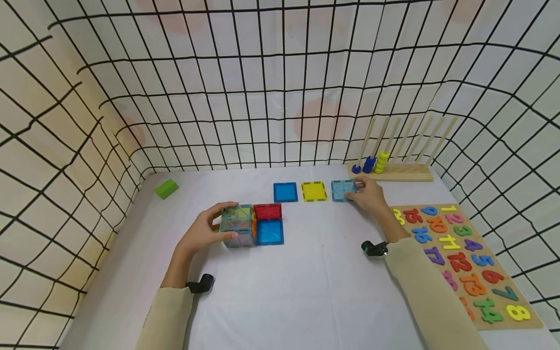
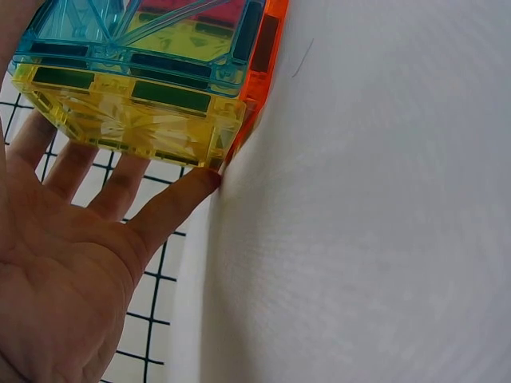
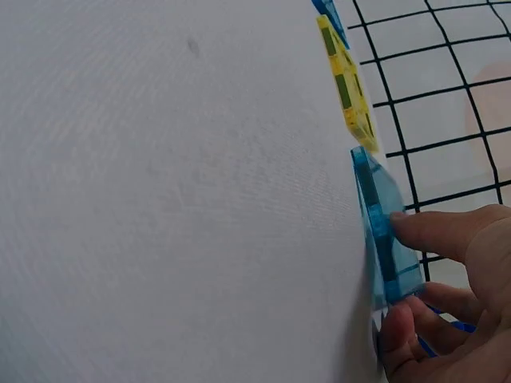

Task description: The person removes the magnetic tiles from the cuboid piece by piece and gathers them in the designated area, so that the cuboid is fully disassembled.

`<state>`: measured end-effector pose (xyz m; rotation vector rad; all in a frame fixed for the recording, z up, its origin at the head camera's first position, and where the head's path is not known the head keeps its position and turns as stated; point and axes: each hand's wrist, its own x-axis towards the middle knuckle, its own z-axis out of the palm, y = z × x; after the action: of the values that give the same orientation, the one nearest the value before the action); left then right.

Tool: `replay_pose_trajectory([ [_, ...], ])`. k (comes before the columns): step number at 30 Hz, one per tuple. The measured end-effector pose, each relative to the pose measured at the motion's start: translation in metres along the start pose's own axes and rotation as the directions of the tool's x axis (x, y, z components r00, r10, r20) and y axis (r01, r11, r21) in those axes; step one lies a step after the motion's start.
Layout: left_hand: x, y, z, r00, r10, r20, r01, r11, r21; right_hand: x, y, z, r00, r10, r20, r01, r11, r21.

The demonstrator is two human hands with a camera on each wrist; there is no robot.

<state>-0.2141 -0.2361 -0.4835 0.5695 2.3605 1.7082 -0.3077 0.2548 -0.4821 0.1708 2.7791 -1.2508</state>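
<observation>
My left hand (image 1: 205, 231) grips a see-through cube of magnetic tiles (image 1: 237, 218) from its left side, thumb at the near face and fingers at the far side. In the left wrist view the cube shows a yellow wall (image 2: 136, 120), a light blue top and an orange side. A blue tile (image 1: 270, 232) lies flat against the cube's right, with a red tile (image 1: 268, 211) standing behind it. At the back, my right hand (image 1: 369, 194) pinches a light blue magnetic tile (image 1: 342, 189) by its right edge; the thumb (image 3: 435, 231) lies on its face.
Left of that tile lie a yellow tile (image 1: 314, 191) and a blue tile (image 1: 285, 192). A wooden peg stand (image 1: 407, 173) with beads is at the back right, a number board (image 1: 477, 262) at the right. A green block (image 1: 166, 188) lies back left. Black netting (image 1: 284, 92) surrounds the table.
</observation>
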Motion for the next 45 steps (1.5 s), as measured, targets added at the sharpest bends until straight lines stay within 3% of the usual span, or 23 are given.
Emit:
replay_pose_trajectory([
  [8,0.001,-0.003,0.001,1.0,0.004,0.003,-0.004,1.0,-0.008,-0.004,-0.002,0.005,0.998,-0.055,0.012,0.057,0.992,-0.115],
  [16,0.001,-0.003,0.001,1.0,0.01,0.013,-0.01,1.0,-0.011,-0.006,-0.003,0.003,0.999,-0.046,0.001,0.045,0.992,-0.114],
  [24,0.003,0.004,-0.003,1.0,0.016,0.01,-0.016,1.0,0.007,-0.027,-0.026,0.004,0.986,-0.166,0.019,0.167,0.986,-0.014],
  [33,0.004,0.001,-0.001,0.999,0.029,0.022,-0.03,0.999,0.042,-0.054,-0.037,0.029,0.973,-0.214,0.084,0.201,0.97,0.14],
  [41,0.003,0.001,-0.001,0.998,0.053,0.041,-0.056,0.995,0.079,-0.071,-0.05,0.05,0.937,-0.334,0.103,0.303,0.924,0.235],
  [45,0.003,0.002,-0.001,0.996,0.073,0.053,-0.077,0.993,0.084,-0.076,-0.06,0.06,0.93,-0.351,0.11,0.315,0.913,0.26],
])
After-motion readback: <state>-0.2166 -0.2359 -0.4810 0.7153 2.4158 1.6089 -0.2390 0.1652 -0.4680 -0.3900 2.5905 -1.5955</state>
